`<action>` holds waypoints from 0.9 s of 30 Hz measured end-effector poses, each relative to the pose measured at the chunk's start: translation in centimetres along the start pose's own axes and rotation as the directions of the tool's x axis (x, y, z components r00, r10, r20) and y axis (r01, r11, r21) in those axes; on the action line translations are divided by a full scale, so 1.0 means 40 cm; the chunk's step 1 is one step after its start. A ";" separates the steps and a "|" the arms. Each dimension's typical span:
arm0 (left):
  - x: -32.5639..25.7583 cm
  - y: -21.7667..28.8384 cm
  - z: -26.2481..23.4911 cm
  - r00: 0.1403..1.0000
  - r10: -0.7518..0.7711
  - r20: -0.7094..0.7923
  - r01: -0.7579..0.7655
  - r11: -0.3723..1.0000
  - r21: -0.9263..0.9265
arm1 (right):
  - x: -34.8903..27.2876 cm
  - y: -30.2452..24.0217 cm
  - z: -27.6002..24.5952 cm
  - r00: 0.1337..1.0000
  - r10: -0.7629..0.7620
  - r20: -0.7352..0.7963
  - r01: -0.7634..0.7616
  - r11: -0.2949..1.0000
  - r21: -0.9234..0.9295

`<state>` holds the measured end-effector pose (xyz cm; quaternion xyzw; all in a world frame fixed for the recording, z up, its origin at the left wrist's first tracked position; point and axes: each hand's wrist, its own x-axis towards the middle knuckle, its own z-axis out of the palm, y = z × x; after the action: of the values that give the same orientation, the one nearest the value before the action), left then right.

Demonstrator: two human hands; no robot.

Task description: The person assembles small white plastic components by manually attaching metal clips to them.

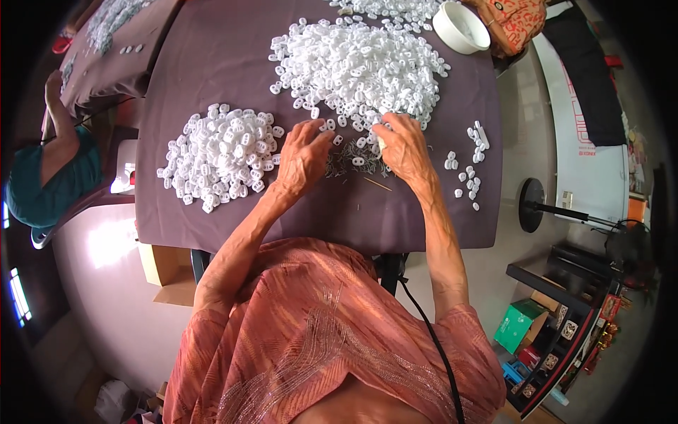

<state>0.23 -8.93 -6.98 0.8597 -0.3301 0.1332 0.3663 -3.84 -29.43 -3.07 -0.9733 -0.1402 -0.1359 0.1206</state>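
We sit at a tabletop [332, 219] spread with purplish-brown cloth, both arms reaching forward. The white two-holed plastic pieces lie mainly in a large heap [357, 63] beyond our hands and a smaller heap [220, 152] to our left.

Our left hand [304, 155] is just beside the smaller heap, its fingers curled toward a few loose pieces; we cannot tell whether its grip has hold of one. Our right hand [404, 147] is at the near edge of the large heap, fingers bent; something pale shows by the thumb, but we cannot tell if that grip is closed on it.

Between our hands lie dark grey slivers [355, 154], with a single white piece [358, 162] among them and a thin tan stick [378, 184] nearer us. More pieces form small clusters [474, 181] at the right. Near the far right corner are a white bowl [445, 37] and an orange patterned bag [510, 25].
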 end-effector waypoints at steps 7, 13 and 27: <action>0.011 -0.011 -0.003 0.997 -0.081 0.015 0.082 0.995 -0.055 | -0.003 -0.012 0.000 0.993 0.104 0.052 -0.108 0.992 0.064; 0.034 0.006 0.041 0.991 -0.059 0.116 0.059 0.998 0.005 | -0.015 -0.011 -0.008 0.990 0.128 0.066 -0.135 0.983 0.122; 0.065 -0.009 -0.075 0.821 -0.542 0.180 0.552 0.670 -0.496 | 0.030 -0.048 0.048 0.982 0.123 0.146 -0.131 0.990 0.047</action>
<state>2.43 -7.81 -3.88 0.7851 -0.0842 -0.0861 0.6075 -2.88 -26.82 -4.13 -0.9837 -0.0896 -0.0539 0.1460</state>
